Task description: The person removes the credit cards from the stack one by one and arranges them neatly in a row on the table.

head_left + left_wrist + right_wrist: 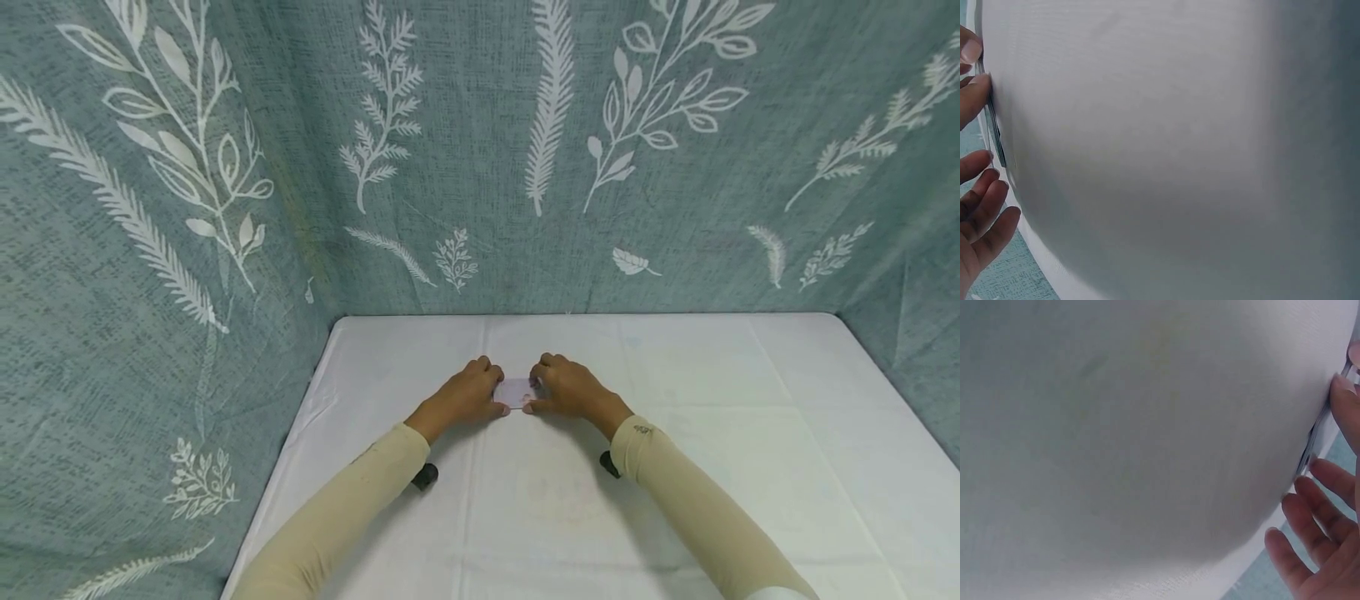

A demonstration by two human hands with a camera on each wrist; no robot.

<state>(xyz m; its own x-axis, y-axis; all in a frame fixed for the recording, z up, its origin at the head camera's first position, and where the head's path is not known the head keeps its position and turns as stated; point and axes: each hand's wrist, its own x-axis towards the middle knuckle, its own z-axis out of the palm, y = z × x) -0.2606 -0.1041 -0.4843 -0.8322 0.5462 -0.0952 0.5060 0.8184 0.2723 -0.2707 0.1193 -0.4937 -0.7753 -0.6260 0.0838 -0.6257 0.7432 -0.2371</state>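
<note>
A small, flat, pale rectangular piece (pixel 513 392) lies on the white-covered table, with a faint pinkish mark near its right end. My left hand (pixel 468 393) holds its left end, thumb at the near corner and fingers at the far one. On the opposite end, my right hand (pixel 572 390) grips in the same way. Both thumbs come close together along the near edge. From the side, in the left wrist view, the piece (pixel 995 128) shows as a thin, dark, layered edge between thumb and fingers. Its exact kind cannot be told.
White cloth (pixel 712 467) covers the table, with fold lines across it. A teal curtain (pixel 480 167) with white leaf prints hangs behind the table and at its sides. Black devices, one at the left wrist (pixel 425 476) and one at the right (pixel 610 463), sit beneath the sleeves.
</note>
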